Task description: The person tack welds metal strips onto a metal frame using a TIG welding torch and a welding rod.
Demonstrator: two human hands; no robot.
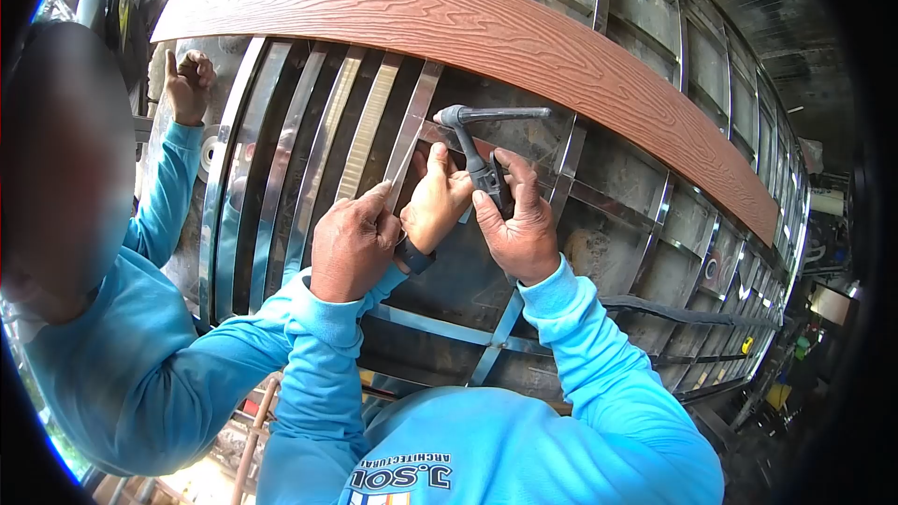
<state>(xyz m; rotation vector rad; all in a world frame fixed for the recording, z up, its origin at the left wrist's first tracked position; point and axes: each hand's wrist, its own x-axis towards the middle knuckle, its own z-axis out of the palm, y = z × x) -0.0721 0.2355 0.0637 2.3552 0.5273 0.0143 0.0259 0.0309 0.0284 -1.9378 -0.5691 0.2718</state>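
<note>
My right hand point(519, 220) is closed around the handle of a black TIG welding torch point(479, 164). The torch's long back cap points right, and its pale nozzle faces left over the metal frame point(407, 136). My left hand point(354, 245) is just left of a co-worker's hand point(438, 198), which wears a dark wristband. My index finger sticks out towards the frame while the other fingers curl under; anything inside them is hidden. The co-worker's fingers reach the frame below the torch head.
A reddish-brown wood-grain plank point(468, 33) lies across the shiny metal bars. At left, a co-worker in a blue sleeve point(168, 192) leans in, the other hand point(190, 84) raised. A dark cable point(692, 311) runs over the frame at right.
</note>
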